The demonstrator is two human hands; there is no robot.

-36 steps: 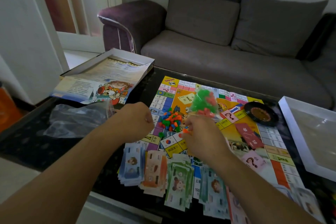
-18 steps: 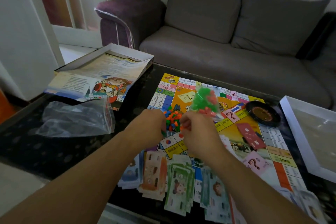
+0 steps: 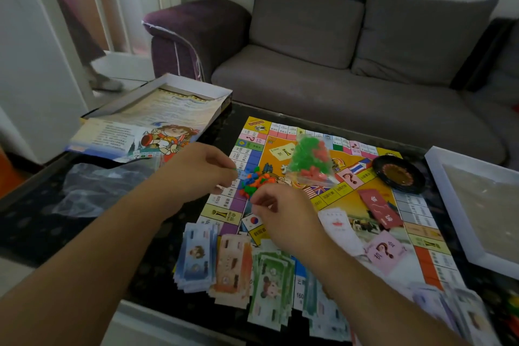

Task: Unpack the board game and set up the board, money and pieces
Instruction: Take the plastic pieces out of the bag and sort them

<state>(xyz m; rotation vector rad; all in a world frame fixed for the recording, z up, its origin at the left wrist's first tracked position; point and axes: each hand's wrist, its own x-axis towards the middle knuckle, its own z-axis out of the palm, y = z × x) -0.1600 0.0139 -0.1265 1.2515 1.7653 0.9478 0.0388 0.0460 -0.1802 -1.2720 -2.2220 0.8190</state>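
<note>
- Pieces, a small heap of coloured pawns point(image 3: 252, 181), lie on the board point(image 3: 362, 233) between the two hands, touching neither plainly; the heap has no clear long axis, and its pawns are too small and jumbled to count
- Left hand point(image 3: 199, 170) sits just left of the heap, thumb and forefinger pinching something tiny and green at their tips
- Right hand point(image 3: 280, 215) sits just below the heap, fingers curled, tips pressed together; whether they hold a pawn I cannot tell
- Both hands look about equally near, so either could pick next
- One clear bag of green and red pieces point(image 3: 309, 160) lies just right of the heap
- Money: four stacks of notes point(image 3: 233, 267) in a row along the near edge, more notes blurred at the right
- One roulette wheel point(image 3: 398, 175), one box half point(image 3: 179, 109), one empty plastic bag point(image 3: 104, 185)
</note>
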